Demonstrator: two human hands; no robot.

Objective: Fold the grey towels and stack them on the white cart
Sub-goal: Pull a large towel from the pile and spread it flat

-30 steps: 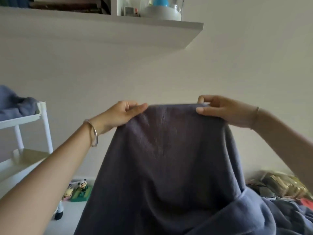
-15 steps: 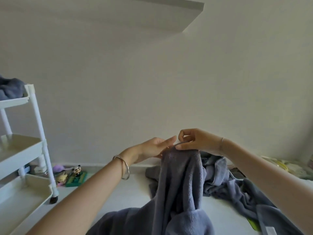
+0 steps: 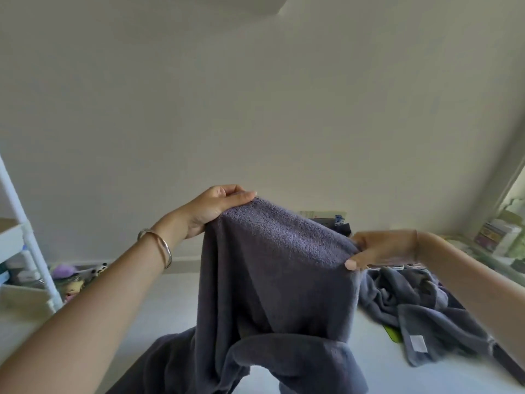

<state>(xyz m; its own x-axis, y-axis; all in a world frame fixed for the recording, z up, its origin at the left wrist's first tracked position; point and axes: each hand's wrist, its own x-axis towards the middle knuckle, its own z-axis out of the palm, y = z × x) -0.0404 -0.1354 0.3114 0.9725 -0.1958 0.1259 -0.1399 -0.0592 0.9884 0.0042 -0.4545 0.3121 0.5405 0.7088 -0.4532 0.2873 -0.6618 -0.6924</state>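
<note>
I hold a grey towel (image 3: 278, 268) up in front of me over the white surface. My left hand (image 3: 216, 207) grips its upper left edge, fingers curled over the top. My right hand (image 3: 380, 248) pinches the upper right edge, lower than the left, so the top edge slopes down to the right. The towel's lower part hangs and bunches near the bottom of the view. More grey towels (image 3: 420, 308) lie crumpled on the surface at the right. The white cart (image 3: 25, 240) stands at the far left, only its post and shelf edges visible.
Small toys and a purple item (image 3: 76, 275) sit on the floor by the cart's foot. Books and clutter (image 3: 500, 237) line the right edge by a window. A plain wall fills the back, with a shelf's underside at the top.
My hands, which were together at the towel's top, have moved apart and spread the top edge. The view has shifted right, so less of the cart shows.
</note>
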